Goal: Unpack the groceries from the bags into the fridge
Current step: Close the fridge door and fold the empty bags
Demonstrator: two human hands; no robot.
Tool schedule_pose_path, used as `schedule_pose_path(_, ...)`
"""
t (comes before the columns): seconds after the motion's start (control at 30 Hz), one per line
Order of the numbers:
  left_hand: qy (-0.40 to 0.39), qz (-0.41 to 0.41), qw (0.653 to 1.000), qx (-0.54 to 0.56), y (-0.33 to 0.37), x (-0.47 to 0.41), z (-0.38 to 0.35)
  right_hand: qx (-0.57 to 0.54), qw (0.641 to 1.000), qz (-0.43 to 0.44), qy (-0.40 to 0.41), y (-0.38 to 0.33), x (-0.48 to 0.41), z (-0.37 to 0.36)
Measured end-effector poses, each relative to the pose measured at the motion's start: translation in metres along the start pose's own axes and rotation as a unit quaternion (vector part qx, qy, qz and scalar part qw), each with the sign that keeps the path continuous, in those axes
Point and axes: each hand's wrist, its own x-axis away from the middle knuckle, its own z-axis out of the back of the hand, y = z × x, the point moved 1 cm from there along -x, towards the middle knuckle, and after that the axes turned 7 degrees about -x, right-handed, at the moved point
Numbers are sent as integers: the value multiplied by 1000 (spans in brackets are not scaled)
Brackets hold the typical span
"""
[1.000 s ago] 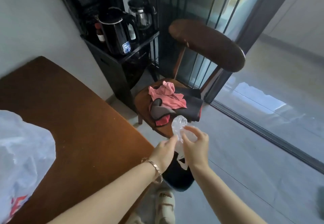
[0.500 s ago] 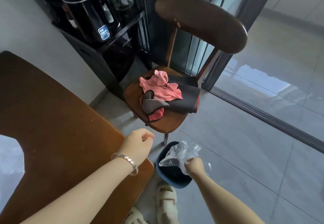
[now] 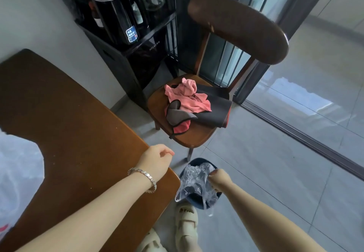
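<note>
Fingers on the right hand: bunched in a tight pinch on a crumpled clear plastic bag, dangling right over the dark bin on the near floor. Over on the left hand: loosely curled, gripping nothing, hovering above the near right corner of the wooden table. Looks like trash duty mid-unpack, not fridge stuff yet. No fridge anywhere in view, and only a slice of the white grocery bag showing on the table at the near left, so probably plenty left to do.

Stuff that could go sideways, just guessing here:

- Letting go too high and watching that featherweight plastic drift past the rim, landing by the sandals.
- Hanging partly over the near edge of the bin as is, so could simply slide out after release.
- Might also cling to the fingers from static.

Better to push down inside before opening up. Also worth minding that table corner with the left wrist when turning back toward the groceries.
</note>
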Motion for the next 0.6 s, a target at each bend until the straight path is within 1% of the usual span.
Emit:
schedule_pose_path(0.1, -6, 7, 1000, -19, -5, 6, 12, 58, 997, 55, 7, -39, 21, 17)
schedule_pose_path(0.2, 4, 29, 999, -44, -16, 15, 34, 130, 981, 140, 3, -89, 45, 28)
schedule_pose_path(0.27, 40, 33, 998, -39, -28, 27, 60, 177, 964, 196, 14, -129, 71, 30)
schedule_pose_path(0.37, 91, 24, 994, -53, -49, 48, 99, 210, 941, 267, 1, -182, 127, 28)
schedule_pose_path(0.5, 176, 15, 981, -74, -96, 86, 152, 254, 896, 363, -27, -238, 193, -12)
schedule_pose_path(0.6, 239, 43, 967, -76, -150, 118, 188, 259, 867, 423, -53, -267, 226, -74)
